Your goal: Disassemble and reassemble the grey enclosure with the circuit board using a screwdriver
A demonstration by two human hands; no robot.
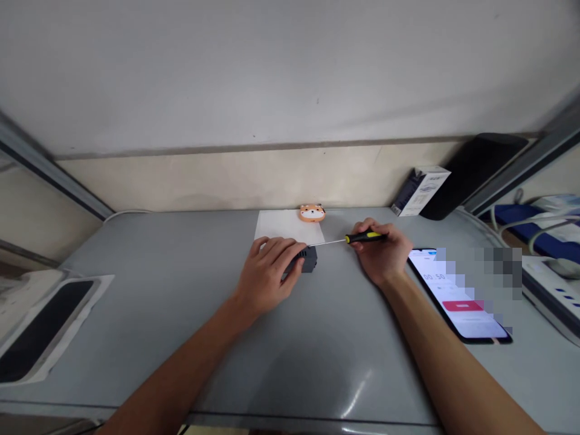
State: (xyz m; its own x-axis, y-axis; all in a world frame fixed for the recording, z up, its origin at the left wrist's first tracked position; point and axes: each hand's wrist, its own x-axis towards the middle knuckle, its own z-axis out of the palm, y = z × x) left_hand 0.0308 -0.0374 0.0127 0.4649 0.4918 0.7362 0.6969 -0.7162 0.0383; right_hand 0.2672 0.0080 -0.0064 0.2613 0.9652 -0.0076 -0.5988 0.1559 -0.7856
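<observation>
My left hand [270, 272] is closed around a small dark grey boxy device [309, 260] with slots along its upper edge, near the middle of the desk. Between the fingers and thumb of my right hand [380, 251] is a screwdriver [366, 236] with a black and yellow handle. Its thin metal shaft points left, and the tip reaches the top edge of the device. Whether the tip sits in a screw or slot is too small to tell. Just behind the device lies a white sheet of paper [281, 225], partly covered by my left hand.
An orange animal-face case [312, 212] rests at the paper's back edge. A lit phone [457, 296] lies right of my right forearm. At the back right stand a drink carton [419, 192] and a black cylinder [475, 172]. A power strip [555, 296] is far right, a dark flat object [45, 329] far left.
</observation>
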